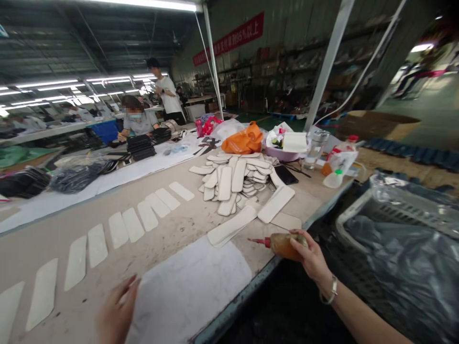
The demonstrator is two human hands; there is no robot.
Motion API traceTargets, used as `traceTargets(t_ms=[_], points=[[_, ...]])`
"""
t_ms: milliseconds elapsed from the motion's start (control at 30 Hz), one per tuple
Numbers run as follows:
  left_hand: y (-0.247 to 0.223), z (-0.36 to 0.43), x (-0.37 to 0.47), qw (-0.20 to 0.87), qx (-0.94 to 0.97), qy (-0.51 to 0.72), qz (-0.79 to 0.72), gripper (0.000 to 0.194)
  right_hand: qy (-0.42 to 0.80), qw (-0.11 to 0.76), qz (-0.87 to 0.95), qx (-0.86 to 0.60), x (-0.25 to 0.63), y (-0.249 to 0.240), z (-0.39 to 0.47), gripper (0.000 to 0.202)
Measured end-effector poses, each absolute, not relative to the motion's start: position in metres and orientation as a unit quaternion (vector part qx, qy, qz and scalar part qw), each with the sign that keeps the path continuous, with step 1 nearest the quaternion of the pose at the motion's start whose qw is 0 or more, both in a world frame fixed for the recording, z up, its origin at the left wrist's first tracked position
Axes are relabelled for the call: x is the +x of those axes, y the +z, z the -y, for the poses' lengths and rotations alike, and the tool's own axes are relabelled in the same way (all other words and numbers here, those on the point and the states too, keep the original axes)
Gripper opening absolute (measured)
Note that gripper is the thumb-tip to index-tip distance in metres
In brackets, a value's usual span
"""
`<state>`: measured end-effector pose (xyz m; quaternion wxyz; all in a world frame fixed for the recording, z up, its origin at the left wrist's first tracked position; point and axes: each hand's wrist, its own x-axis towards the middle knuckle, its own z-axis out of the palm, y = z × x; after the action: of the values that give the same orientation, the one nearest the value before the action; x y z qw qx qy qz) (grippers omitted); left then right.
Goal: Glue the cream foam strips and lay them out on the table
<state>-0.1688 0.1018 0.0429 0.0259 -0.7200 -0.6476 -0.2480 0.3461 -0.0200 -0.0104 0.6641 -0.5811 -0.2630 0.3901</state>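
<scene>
Bottle [285,246] gripped in the right hand [311,255], left hand [116,308] with fingers [125,285] loosely curled beside the white sheet [186,291].

A tan worktable [181,231] bears a white sheet [193,286] and heaped pale strips [238,176].

The left hand [117,308], blurred, reaches forward while the right hand [311,255] grips.

We counted ten pale strips [97,246] in a row, one white sheet [186,286], one red-tipped bottle [283,245], one orange bag [244,140] and one black phone [287,175]; the heaped strips [224,183] we could not count exactly.
</scene>
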Motion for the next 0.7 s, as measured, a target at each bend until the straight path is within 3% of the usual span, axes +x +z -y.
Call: traceTargets(t_ms=[133, 300, 700], points=[[0.016, -0.128, -0.068, -0.066, -0.831, -0.271, 0.481, 0.033, 0.387, 0.673, 0.268, -0.570, 0.351, -0.012, 0.025, 0.039], [-0.001, -0.157, 0.029, -0.127, -0.872, -0.178, 0.438, 0.031, 0.386, 0.683, 0.271, -0.558, 0.361, -0.010, 0.036, 0.036], [0.017, -0.173, 0.057, -0.141, -0.905, -0.013, 0.401, 0.024, 0.377, 0.709, 0.258, -0.538, 0.383, -0.005, 0.046, 0.035]])
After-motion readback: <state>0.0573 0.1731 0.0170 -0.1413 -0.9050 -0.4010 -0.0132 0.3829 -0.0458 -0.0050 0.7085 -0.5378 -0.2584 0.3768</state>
